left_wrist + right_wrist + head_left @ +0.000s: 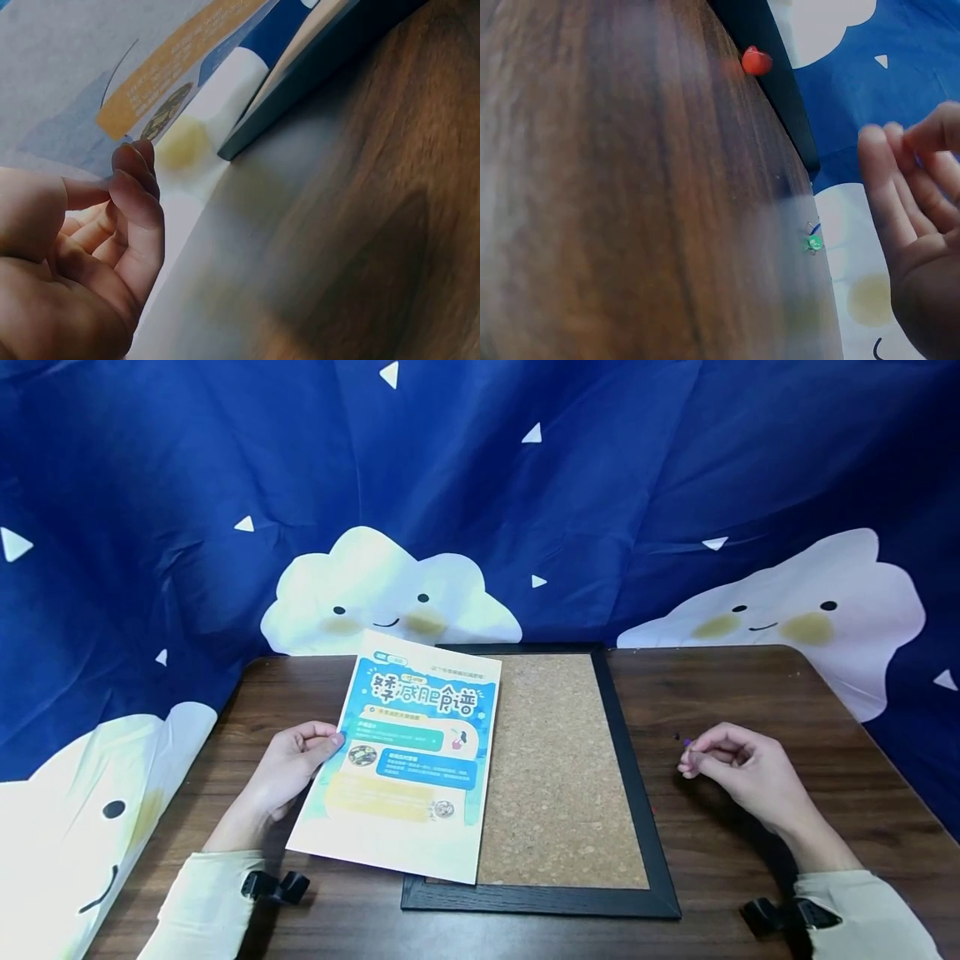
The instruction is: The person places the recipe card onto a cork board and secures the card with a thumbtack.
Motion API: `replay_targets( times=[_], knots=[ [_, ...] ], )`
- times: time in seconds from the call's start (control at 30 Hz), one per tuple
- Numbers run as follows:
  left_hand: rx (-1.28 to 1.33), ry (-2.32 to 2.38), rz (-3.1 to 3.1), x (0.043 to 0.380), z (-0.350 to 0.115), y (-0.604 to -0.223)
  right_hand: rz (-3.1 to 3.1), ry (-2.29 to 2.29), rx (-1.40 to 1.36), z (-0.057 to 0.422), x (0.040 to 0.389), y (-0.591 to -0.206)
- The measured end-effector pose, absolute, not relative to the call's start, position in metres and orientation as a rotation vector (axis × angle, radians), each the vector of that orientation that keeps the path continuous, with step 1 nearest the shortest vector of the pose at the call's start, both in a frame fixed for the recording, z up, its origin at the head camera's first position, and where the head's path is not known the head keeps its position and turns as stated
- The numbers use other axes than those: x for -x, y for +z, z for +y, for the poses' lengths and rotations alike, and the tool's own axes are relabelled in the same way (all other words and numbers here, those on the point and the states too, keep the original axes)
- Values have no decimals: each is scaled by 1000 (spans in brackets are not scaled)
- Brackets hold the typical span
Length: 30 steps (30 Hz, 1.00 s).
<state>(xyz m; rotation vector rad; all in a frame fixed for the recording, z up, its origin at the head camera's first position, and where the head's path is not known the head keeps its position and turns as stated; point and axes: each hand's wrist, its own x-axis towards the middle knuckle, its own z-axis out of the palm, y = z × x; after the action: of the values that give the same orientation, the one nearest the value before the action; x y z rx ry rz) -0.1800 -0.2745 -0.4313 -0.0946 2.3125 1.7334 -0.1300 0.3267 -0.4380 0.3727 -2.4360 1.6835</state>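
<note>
My left hand [288,766] pinches the left edge of a printed sheet [420,760] with blue, teal and yellow blocks and large characters. The sheet tilts over the left part of a cork board [562,777] in a black frame [637,777], hiding that side. In the left wrist view, thumb and fingers [133,169] meet at the paper's edge. My right hand [742,774] hovers right of the board with fingers loosely bent and thumb near the fingertips. Nothing shows between them in the right wrist view. A small purple piece [686,743] shows just beyond those fingertips.
A red pushpin [756,61] lies against the frame's right side. Small green [814,242] and blue [815,229] pieces lie farther off on the brown wooden table [750,685]. Behind the table hangs a blue cloth [585,493] with white clouds.
</note>
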Motion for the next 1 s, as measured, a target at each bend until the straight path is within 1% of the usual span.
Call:
replay_targets(
  times=[0.13, 0.57, 1.0],
  knots=[
    [83, 1738, 2295, 181, -270, -433, -2534, 1549, -277, 327, 130, -440],
    [66, 1813, 2189, 183, -254, -434, -2627, 1374, -197, 329, 135, -435],
    [9, 1847, 2134, 185, -232, -440, -2831, 1072, -102, 342, 140, -437]
  ],
)
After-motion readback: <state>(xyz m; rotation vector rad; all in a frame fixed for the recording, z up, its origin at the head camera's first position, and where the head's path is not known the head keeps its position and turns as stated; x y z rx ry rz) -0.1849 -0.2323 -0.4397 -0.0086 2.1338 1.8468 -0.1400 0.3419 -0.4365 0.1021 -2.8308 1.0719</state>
